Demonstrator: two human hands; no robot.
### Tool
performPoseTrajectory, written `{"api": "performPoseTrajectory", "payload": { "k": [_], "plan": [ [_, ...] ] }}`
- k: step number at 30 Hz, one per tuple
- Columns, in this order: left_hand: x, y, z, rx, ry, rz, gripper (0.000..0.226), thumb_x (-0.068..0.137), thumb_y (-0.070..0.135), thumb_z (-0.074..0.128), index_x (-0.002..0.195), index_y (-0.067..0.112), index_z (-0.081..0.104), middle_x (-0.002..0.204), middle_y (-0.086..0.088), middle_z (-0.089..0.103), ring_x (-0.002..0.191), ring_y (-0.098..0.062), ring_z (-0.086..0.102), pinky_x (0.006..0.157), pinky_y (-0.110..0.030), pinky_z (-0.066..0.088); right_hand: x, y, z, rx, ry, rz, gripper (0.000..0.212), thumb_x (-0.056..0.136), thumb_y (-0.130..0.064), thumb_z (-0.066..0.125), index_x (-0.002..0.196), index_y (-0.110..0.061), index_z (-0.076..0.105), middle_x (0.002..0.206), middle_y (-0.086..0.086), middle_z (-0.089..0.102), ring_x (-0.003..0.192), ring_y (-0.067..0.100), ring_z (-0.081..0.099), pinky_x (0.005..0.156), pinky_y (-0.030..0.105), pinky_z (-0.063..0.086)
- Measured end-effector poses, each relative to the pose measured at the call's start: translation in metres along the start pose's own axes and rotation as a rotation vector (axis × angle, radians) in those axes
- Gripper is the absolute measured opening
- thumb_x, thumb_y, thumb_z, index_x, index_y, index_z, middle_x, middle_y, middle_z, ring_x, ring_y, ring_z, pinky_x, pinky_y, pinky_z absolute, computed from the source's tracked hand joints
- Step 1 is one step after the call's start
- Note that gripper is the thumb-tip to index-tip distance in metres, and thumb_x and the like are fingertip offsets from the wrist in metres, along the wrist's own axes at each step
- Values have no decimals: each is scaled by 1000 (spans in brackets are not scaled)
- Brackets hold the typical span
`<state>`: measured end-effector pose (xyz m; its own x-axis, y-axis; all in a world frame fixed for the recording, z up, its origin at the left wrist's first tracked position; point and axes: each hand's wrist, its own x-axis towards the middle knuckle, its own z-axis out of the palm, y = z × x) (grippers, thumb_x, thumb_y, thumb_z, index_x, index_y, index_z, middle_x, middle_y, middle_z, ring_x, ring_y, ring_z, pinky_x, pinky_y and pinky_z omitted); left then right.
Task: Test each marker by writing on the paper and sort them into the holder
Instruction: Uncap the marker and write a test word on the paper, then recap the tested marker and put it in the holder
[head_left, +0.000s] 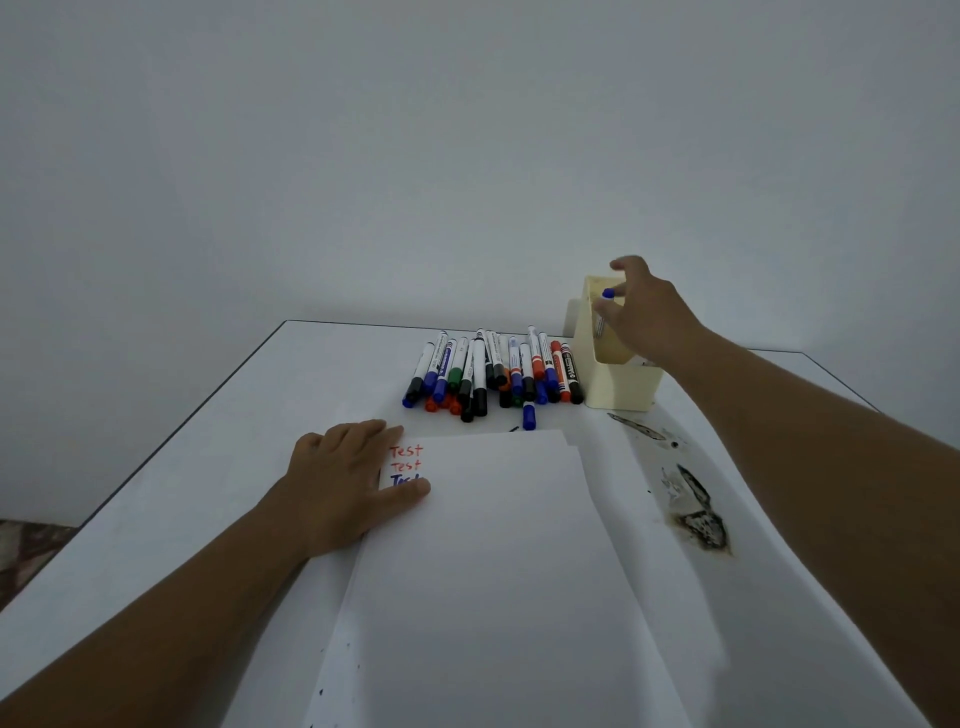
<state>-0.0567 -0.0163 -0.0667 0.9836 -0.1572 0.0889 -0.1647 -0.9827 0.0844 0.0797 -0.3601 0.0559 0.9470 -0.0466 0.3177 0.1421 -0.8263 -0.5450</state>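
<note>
So the blue marker (605, 306) is in my right hand (644, 312), hovering over the mouth of the cream holder (618, 384) at the far right of the surface (218, 519). The grip is a fingertip pinch on the barrel, blue cap up. It's a bit blurry, so I can't tell if the marker is touching the holder wall. My guess is these things are light, stiff and a bit slick, so holding mid-barrel beats grabbing the cap, which could pop off.

Left hand (348, 483) lies flat with fingers spread, pinning the top left corner of the paper (493, 545), right beside 3 "Test" scribbles (407, 465), 2 red and 1 blue.

The pile of markers (493, 371) sits just left of the holder, touching it, so lots still to test. There are dark stains (696, 512) on the surface to the right of the paper.
</note>
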Motion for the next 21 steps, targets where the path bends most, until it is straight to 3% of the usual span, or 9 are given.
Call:
{"api": "performPoseTrajectory", "payload": {
  "k": [3, 5, 9, 13, 15, 17, 21],
  "plan": [
    [-1, 0, -1, -11, -3, -1, 131, 49, 100, -18, 157, 35, 17, 162, 11, 19, 148, -11, 16, 117, -39, 15, -13, -12, 1, -80, 178, -99, 59, 96, -30, 62, 148, -22, 36, 142, 8, 50, 129, 31, 44, 96, 47, 45],
    [-2, 0, -1, -12, 4, -2, 130, 50, 100, -17, 157, 36, 18, 162, 11, 20, 148, -11, 16, 117, -39, 15, -29, -24, 5, -130, 285, -198, 58, 93, -29, 64, 146, -20, 41, 145, 4, 49, 133, 31, 41, 103, 48, 39],
    [-3, 1, -1, -13, 29, -11, 128, 52, 100, -15, 156, 36, 22, 161, 12, 23, 147, -10, 18, 116, -39, 16, -74, -48, 34, 118, 160, -326, 51, 90, -22, 67, 138, -18, 50, 137, 2, 53, 127, 22, 44, 110, 43, 38],
    [-7, 4, -7, -58, 12, -11, 122, 57, 100, -8, 155, 34, 25, 160, 10, 26, 145, -14, 24, 114, -40, 18, -120, -67, 76, 309, -88, -263, 41, 90, -20, 71, 128, -18, 58, 119, -3, 58, 104, 12, 54, 89, 22, 44],
    [-5, 5, -8, -83, 20, -28, 100, 76, 93, 10, 154, 33, 27, 158, 9, 31, 140, -17, 31, 112, -42, 23, -137, -68, 97, 332, -176, -213, 40, 92, -26, 70, 129, -23, 56, 119, -6, 58, 98, 6, 55, 77, 13, 42],
    [-1, 4, -7, -121, 44, -68, 76, 90, 79, 27, 152, 34, 30, 154, 9, 37, 137, -19, 36, 109, -43, 26, -148, -64, 113, 324, -214, -161, 41, 93, -30, 69, 131, -27, 55, 121, -8, 57, 95, 4, 55, 76, 14, 42],
    [10, 3, -8, -135, 119, -130, 58, 98, 63, 34, 148, 34, 39, 141, 7, 51, 127, -21, 46, 102, -42, 34, -155, -60, 119, 311, -179, -102, 34, 95, -26, 67, 128, -23, 58, 117, -6, 61, 94, 5, 55, 85, 20, 46]
  ]
}}
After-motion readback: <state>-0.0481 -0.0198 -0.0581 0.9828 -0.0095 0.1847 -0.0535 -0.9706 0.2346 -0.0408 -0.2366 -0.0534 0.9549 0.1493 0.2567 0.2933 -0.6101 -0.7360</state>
